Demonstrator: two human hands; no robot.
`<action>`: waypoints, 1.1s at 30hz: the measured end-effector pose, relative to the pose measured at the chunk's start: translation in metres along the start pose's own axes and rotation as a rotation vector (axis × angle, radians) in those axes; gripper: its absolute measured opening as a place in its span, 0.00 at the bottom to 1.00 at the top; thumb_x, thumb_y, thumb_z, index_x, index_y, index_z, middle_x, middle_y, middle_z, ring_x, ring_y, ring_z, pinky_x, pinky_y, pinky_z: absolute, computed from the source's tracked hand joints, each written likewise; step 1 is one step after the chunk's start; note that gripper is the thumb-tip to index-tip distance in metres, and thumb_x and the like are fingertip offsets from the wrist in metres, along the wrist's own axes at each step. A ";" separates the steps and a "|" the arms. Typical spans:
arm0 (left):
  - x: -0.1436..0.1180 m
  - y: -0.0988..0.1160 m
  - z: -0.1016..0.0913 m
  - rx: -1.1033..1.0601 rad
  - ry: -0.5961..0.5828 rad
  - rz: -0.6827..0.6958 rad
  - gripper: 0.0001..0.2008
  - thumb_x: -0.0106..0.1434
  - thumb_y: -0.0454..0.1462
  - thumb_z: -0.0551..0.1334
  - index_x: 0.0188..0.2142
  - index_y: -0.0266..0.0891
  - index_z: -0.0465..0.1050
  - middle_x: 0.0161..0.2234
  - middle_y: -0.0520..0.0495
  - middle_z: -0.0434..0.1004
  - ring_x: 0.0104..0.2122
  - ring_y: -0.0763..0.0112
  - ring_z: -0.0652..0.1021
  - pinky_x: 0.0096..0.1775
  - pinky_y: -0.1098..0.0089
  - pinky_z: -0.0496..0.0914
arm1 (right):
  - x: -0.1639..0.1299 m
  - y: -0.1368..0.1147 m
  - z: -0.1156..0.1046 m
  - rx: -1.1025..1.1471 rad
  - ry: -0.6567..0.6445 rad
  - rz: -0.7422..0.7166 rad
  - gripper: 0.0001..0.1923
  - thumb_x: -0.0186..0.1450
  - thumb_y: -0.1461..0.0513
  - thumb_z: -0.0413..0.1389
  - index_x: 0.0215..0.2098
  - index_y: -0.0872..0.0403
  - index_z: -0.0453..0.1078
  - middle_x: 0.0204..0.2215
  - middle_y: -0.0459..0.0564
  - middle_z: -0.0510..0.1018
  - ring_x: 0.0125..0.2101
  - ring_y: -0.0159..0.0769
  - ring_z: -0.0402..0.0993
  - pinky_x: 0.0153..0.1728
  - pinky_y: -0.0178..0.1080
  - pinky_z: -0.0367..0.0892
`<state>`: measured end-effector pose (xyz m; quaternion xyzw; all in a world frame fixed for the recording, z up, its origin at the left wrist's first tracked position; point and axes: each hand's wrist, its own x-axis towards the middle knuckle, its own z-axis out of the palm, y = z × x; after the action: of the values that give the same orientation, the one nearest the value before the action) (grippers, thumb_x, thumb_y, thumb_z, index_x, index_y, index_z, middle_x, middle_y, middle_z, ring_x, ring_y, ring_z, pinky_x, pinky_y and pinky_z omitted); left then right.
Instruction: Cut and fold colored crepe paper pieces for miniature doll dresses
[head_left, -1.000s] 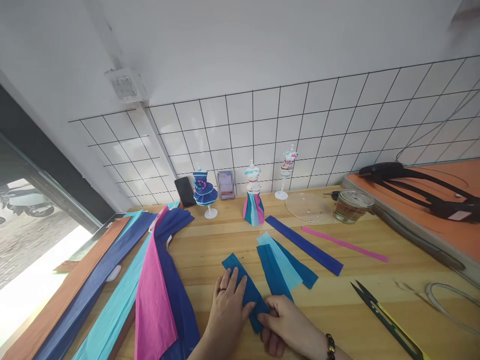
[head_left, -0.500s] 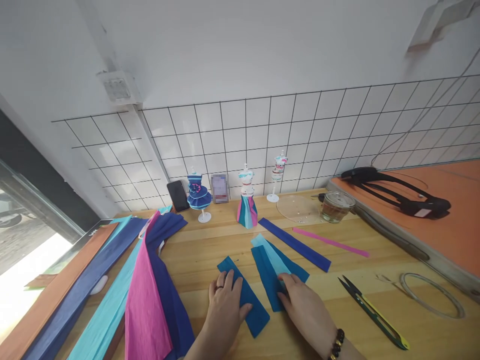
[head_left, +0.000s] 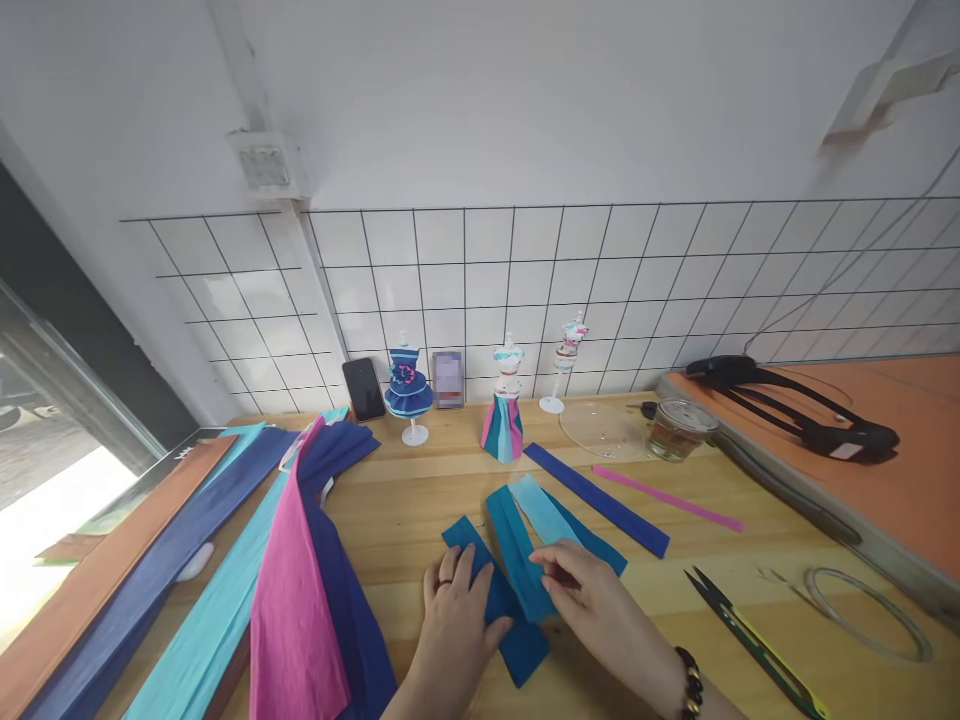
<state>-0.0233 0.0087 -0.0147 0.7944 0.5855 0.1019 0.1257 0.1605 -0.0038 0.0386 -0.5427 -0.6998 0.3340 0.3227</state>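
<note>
My left hand [head_left: 459, 610] lies flat with spread fingers on a teal crepe paper strip [head_left: 526, 655], holding it against the wooden table. Thumb and forefinger of my right hand [head_left: 604, 605] pinch the right edge of a second teal strip [head_left: 511, 535], whose lower end overlaps the first. Just right of it rests a light blue piece [head_left: 541, 508], partly covering another teal piece [head_left: 604, 553]. My right fingers hide part of these pieces. Behind stands a small dress form [head_left: 507, 385] with a pink, teal and light blue skirt [head_left: 501, 430].
Long crepe paper lengths, one pink [head_left: 296, 590], cover the left side. A navy strip [head_left: 600, 500], pink strip [head_left: 667, 497], thread snips [head_left: 750, 640] and wire coil [head_left: 870, 610] lie right. Behind are two other dress forms, a phone [head_left: 364, 390] and a glass jar [head_left: 679, 430].
My right hand has drawn the second teal strip leftward, away from the light blue piece and partly over the first strip. My left hand stays on its strip. The camera view has shifted slightly.
</note>
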 end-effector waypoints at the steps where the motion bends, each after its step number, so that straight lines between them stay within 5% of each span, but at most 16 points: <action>1: 0.000 -0.001 0.001 -0.010 0.008 0.007 0.25 0.53 0.49 0.61 0.51 0.47 0.67 0.58 0.43 0.61 0.58 0.52 0.59 0.55 0.52 0.52 | 0.002 -0.006 0.001 0.027 -0.016 -0.011 0.11 0.62 0.63 0.46 0.38 0.52 0.69 0.36 0.50 0.73 0.37 0.34 0.70 0.37 0.35 0.67; 5: 0.000 -0.003 0.002 -0.064 0.050 0.041 0.25 0.52 0.49 0.63 0.51 0.53 0.66 0.55 0.46 0.64 0.56 0.52 0.60 0.54 0.51 0.53 | 0.007 -0.017 0.005 0.070 -0.036 -0.036 0.10 0.61 0.63 0.48 0.35 0.52 0.70 0.33 0.49 0.73 0.34 0.33 0.70 0.34 0.34 0.67; 11: -0.002 -0.003 -0.002 -0.121 0.066 0.073 0.26 0.51 0.49 0.63 0.50 0.52 0.65 0.54 0.48 0.64 0.56 0.53 0.59 0.55 0.51 0.52 | 0.008 0.018 0.018 0.096 -0.048 0.110 0.13 0.60 0.61 0.47 0.36 0.54 0.72 0.33 0.50 0.76 0.30 0.35 0.72 0.31 0.36 0.68; 16: -0.002 -0.004 -0.004 -0.107 0.021 0.058 0.21 0.53 0.49 0.62 0.46 0.46 0.69 0.57 0.45 0.61 0.58 0.54 0.57 0.56 0.52 0.51 | 0.003 0.031 0.023 0.091 -0.039 0.081 0.14 0.60 0.63 0.46 0.37 0.53 0.73 0.37 0.51 0.77 0.39 0.37 0.73 0.42 0.38 0.67; 25: 0.002 0.000 -0.008 -0.163 0.067 -0.015 0.09 0.56 0.33 0.58 0.38 0.40 0.69 0.53 0.46 0.68 0.57 0.59 0.61 0.56 0.55 0.54 | 0.008 0.031 0.022 0.007 -0.057 0.078 0.15 0.60 0.66 0.46 0.37 0.53 0.74 0.36 0.51 0.77 0.39 0.36 0.73 0.44 0.38 0.66; 33: 0.000 0.002 -0.011 -0.132 0.048 -0.026 0.21 0.54 0.30 0.56 0.49 0.39 0.63 0.56 0.41 0.62 0.56 0.60 0.62 0.55 0.53 0.56 | 0.009 0.036 0.022 0.013 -0.057 0.075 0.15 0.59 0.66 0.46 0.36 0.53 0.73 0.33 0.51 0.77 0.38 0.37 0.73 0.42 0.38 0.67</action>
<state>-0.0251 0.0096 -0.0040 0.7741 0.5905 0.1576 0.1651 0.1603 0.0092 -0.0025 -0.5565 -0.6857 0.3659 0.2934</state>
